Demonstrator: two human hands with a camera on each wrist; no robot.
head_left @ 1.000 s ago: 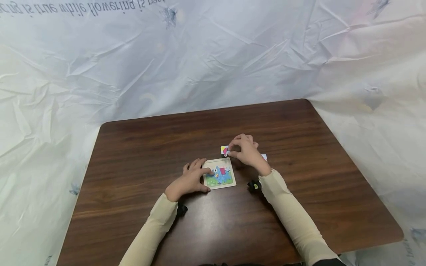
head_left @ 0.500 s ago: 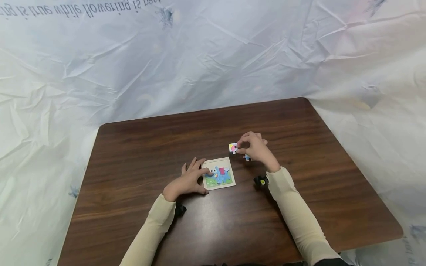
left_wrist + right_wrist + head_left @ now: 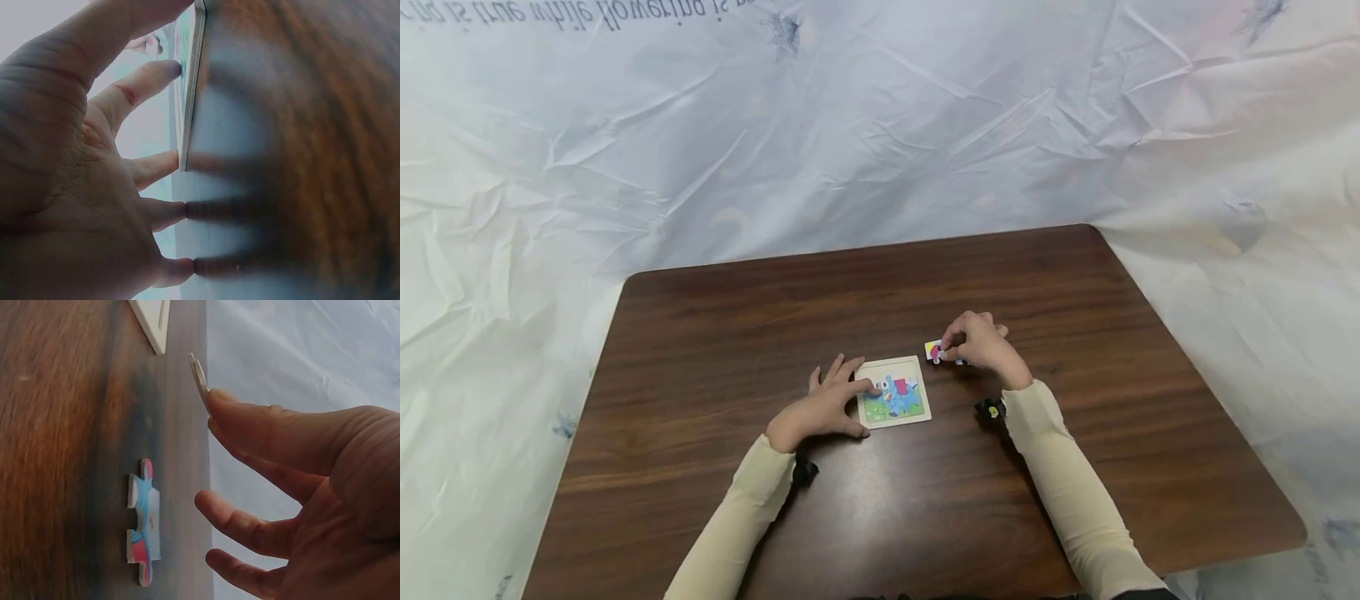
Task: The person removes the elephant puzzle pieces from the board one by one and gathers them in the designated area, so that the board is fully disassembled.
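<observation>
A small square jigsaw puzzle board point(image 3: 889, 367) with a pale wooden frame lies flat on the table, showing a blue cartoon animal on green. My left hand point(image 3: 822, 411) spreads over its left side: the index fingertip presses the picture, while thumb and middle finger are at the frame's edges. Between thumb and index finger, my right hand point(image 3: 983, 346) pinches a yellow, pink and white puzzle piece point(image 3: 933, 351), seen edge-on in the right wrist view, raised over the table. Another puzzle piece point(image 3: 145, 519), blue, pink and white, lies below that hand, mostly hidden in the head view.
The dark wooden table point(image 3: 760, 333) has rounded corners and meets a pale wrinkled cloth point(image 3: 880, 167) behind. Dark wrist-worn gear point(image 3: 990, 411) sits beneath the right wrist, with similar gear point(image 3: 806, 473) under the left.
My right hand has moved to the right with the pinched piece, then lowered and come slightly nearer. The left hand and the board have stayed in place.
</observation>
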